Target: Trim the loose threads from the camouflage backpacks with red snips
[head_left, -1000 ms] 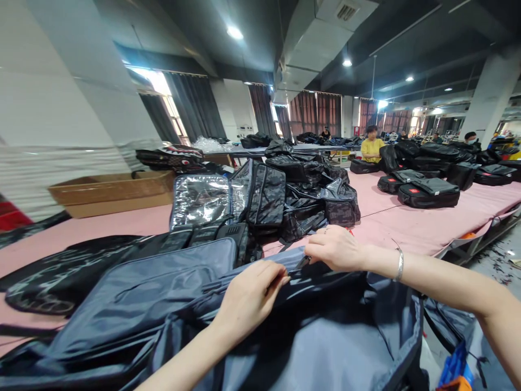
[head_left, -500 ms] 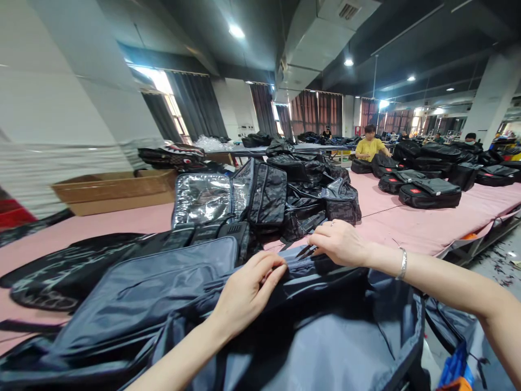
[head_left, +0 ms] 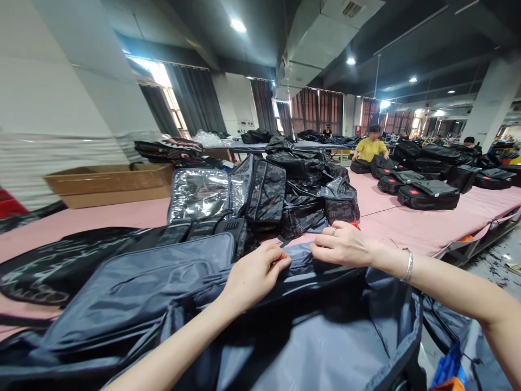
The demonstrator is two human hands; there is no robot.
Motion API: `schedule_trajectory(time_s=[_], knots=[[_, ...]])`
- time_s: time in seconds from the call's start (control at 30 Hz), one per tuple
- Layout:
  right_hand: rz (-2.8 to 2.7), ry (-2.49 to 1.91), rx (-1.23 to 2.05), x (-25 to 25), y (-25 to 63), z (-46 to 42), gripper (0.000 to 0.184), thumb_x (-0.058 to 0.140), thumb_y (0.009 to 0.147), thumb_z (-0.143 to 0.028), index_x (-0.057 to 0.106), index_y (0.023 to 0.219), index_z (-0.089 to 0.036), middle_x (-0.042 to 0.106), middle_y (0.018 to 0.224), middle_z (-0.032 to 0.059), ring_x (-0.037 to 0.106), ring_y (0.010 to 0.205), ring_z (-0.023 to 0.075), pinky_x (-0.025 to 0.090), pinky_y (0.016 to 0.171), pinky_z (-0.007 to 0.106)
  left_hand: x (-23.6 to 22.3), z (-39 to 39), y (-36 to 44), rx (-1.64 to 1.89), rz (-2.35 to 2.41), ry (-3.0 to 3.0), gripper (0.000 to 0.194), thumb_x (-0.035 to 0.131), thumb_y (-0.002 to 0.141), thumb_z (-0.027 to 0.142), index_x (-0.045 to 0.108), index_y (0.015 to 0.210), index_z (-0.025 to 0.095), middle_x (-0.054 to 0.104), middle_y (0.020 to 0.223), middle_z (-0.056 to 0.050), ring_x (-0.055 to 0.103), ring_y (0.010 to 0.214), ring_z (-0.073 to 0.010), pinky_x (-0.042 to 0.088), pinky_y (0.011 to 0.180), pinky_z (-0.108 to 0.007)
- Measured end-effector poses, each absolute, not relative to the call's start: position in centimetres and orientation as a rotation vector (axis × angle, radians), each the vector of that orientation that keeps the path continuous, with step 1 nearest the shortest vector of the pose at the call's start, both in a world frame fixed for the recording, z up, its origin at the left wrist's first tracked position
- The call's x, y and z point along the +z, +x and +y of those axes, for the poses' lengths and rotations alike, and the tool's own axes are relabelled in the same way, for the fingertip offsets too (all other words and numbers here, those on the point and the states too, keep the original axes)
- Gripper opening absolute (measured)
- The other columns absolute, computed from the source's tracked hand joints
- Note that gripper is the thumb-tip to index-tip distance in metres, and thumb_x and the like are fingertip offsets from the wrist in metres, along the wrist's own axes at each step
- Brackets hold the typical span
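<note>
A large backpack (head_left: 342, 347) lies unzipped in front of me, its grey lining showing. My left hand (head_left: 256, 274) is closed, with thumb and fingertips pinching the fabric at the far edge of its opening. A short way to the right, my right hand (head_left: 340, 244), with a ring and a bracelet, is closed low over the same edge. Red tips of thread snips (head_left: 357, 224) stick out behind its knuckles; the blades are hidden by the fingers and cloth. The backpack's grey-lined flap (head_left: 146, 288) lies folded out to the left.
Camouflage bags (head_left: 266, 190), one with a silver lining (head_left: 199, 193), are heaped just beyond my hands. A cardboard box (head_left: 109, 187) stands at the left on the pink table (head_left: 382, 233). Finished black bags (head_left: 429, 194) sit at the right, near a person in yellow (head_left: 370, 147).
My right hand has turned and lowered onto the edge; the dark snips' blades seen before are now out of sight and red shows behind the hand. My left hand keeps its pinch.
</note>
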State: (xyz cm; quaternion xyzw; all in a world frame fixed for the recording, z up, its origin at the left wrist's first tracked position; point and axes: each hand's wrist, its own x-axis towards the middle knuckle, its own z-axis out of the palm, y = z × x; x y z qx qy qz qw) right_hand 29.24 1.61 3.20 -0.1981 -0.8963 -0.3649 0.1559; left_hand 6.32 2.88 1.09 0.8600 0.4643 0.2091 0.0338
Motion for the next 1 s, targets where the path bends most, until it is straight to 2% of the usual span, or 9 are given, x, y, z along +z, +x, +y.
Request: schedule_trajectory(time_s=[0.3,0.6,0.83,0.9,1.0], knots=[[-2.679,-0.691,-0.777,3.1,28.5,2.8,0.011,0.047,0.09,-0.023,0.056,0.086,-0.017,0.059,0.08,0.0014,0.048,0.074,0.014,0.024,0.058,0.029,1.0,2.7,6.2,0.646,1.394,2.633,0.035,0.033,0.083,0.042,0.059,0.073,0.021,0.062,0.087,-0.003,0.058,0.081,-0.0183,0.043,0.069,-0.029],[-2.713,-0.723,-0.707,3.2,27.7,3.2,0.016,0.051,0.089,-0.031,0.057,0.093,-0.016,0.06,0.087,0.0031,0.05,0.078,0.0155,0.025,0.059,0.029,0.7,2.8,5.8,0.723,1.293,2.693,0.033,0.036,0.084,0.04,0.062,0.075,0.022,0.062,0.086,-0.001,0.058,0.075,-0.0147,0.042,0.063,-0.024],[-2.671,-0.67,-0.746,3.0,27.8,3.7,0.014,0.049,0.09,-0.026,0.058,0.084,-0.017,0.06,0.076,0.0014,0.049,0.072,0.0151,0.024,0.058,0.029,0.4,2.8,5.8,0.782,1.291,2.703,0.031,0.037,0.084,0.039,0.062,0.076,0.022,0.062,0.086,-0.001,0.058,0.075,-0.0139,0.043,0.063,-0.023],[-2.619,-0.704,-0.737,2.9,28.5,3.7,0.017,0.047,0.09,-0.027,0.058,0.083,-0.016,0.06,0.076,0.0018,0.049,0.071,0.0149,0.025,0.058,0.028,0.2,2.6,5.9,0.883,1.267,2.713,0.026,0.039,0.085,0.035,0.062,0.083,0.022,0.062,0.091,-0.002,0.058,0.078,-0.0138,0.044,0.065,-0.023],[-2.544,-0.765,-0.736,3.2,30.0,3.2,0.017,0.049,0.09,-0.029,0.058,0.085,-0.016,0.06,0.078,0.0025,0.049,0.071,0.0149,0.027,0.06,0.027,-0.1,2.0,6.1,1.01,1.136,2.818,0.026,0.035,0.084,0.022,0.061,0.088,0.022,0.06,0.094,-0.003,0.057,0.079,-0.0126,0.044,0.066,-0.022]])
